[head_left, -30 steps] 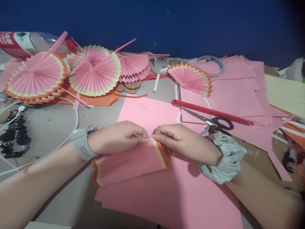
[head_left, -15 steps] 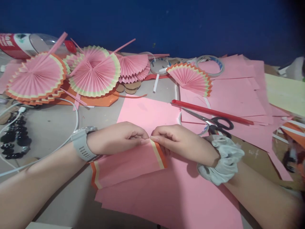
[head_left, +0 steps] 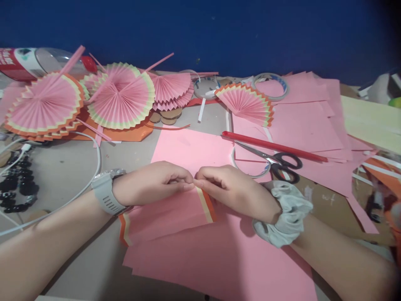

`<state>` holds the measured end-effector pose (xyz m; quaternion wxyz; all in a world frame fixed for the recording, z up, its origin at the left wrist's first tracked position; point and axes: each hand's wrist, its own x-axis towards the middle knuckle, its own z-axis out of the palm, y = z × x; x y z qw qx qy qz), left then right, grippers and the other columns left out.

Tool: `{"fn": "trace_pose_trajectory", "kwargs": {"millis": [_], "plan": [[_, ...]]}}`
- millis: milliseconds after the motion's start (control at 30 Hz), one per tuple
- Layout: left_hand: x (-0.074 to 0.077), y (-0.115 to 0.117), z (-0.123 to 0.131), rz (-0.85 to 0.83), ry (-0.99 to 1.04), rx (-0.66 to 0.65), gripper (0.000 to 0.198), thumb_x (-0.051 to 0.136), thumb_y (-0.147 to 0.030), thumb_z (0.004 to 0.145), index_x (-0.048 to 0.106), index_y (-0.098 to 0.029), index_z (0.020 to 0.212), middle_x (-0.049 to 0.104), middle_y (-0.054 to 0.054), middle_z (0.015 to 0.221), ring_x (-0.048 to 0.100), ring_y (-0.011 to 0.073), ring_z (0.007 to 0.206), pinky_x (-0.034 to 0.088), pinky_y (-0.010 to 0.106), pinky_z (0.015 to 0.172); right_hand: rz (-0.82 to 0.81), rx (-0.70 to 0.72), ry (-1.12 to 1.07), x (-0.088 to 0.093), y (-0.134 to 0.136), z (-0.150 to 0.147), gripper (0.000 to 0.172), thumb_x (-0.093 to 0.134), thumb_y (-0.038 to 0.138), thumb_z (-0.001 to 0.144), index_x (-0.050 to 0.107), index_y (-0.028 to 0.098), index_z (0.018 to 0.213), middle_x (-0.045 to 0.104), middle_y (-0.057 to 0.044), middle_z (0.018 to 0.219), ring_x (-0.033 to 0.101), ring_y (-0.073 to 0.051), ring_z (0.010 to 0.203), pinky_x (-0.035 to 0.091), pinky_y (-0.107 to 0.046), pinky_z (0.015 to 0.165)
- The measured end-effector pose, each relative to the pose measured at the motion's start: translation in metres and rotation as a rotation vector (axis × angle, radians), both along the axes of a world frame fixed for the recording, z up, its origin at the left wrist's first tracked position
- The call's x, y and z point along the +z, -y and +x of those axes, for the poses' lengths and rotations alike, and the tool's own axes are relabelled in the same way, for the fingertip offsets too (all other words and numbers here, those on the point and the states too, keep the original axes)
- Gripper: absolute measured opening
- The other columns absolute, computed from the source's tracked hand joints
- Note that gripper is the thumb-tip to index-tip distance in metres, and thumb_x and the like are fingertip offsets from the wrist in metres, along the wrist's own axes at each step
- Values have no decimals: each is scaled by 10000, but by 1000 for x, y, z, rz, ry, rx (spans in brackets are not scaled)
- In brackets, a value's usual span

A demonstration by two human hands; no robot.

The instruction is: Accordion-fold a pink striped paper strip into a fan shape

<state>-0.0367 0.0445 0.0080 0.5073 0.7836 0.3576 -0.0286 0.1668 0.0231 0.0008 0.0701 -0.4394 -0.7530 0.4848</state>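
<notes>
A pink paper sheet (head_left: 169, 215) with yellow and orange strips along two opposite ends lies in front of me. My left hand (head_left: 166, 179), with a grey watch at the wrist, pinches its far edge. Beside it, thumb tips nearly touching, my right hand (head_left: 222, 182) pinches the same edge near the striped right end; a pale scrunchie circles that wrist. The curled fingers hide the gripped edge, so I cannot tell whether it is folded there. Beneath it lie larger pink sheets (head_left: 194, 259).
Pleated paper fans (head_left: 122, 96) stand along the back left, near a plastic bottle (head_left: 56, 60). Scissors (head_left: 275, 161), a red stick (head_left: 272, 145) and a tape roll (head_left: 271, 85) lie to the right with stacked pink paper (head_left: 316, 129). A white cable (head_left: 100, 154) and black beads (head_left: 20, 184) lie left.
The whole view has shifted slightly, with most things sitting a little further left. Both hands keep their pinch on the sheet's far edge, thumbs drawn marginally closer together.
</notes>
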Motion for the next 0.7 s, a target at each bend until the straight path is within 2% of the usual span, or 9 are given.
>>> {"fn": "trace_pose_trajectory", "kwargs": {"millis": [133, 333, 533, 700], "plan": [[-2, 0, -1, -4, 9, 25, 305, 376, -390, 896, 564, -175, 792, 509, -44, 676, 429, 93, 609, 310, 190, 570, -28, -38, -7, -1, 0, -1, 312, 355, 398, 917, 546, 187, 788, 536, 32, 698, 445, -96, 618, 296, -233, 563], [-2, 1, -2, 3, -25, 44, 341, 399, -454, 873, 528, -170, 735, 437, -46, 623, 377, 91, 572, 282, 194, 529, -50, -50, -44, -4, -3, 0, 321, 418, 466, 878, 525, 190, 753, 485, 45, 657, 418, -91, 596, 303, -223, 558], [-1, 0, -1, -23, -7, -9, 368, 347, -446, 878, 504, -160, 708, 433, -37, 631, 379, 93, 578, 292, 203, 546, -200, -84, -73, -1, -6, 6, 320, 431, 486, 857, 477, 196, 729, 421, 62, 572, 409, -87, 502, 316, -215, 507], [-2, 1, -1, -5, 1, -15, 293, 392, -382, 860, 554, -162, 753, 498, -35, 660, 432, 100, 610, 304, 203, 564, -68, -18, -9, 2, -2, 0, 310, 424, 459, 869, 534, 191, 759, 458, 47, 616, 408, -91, 556, 296, -223, 532]]}}
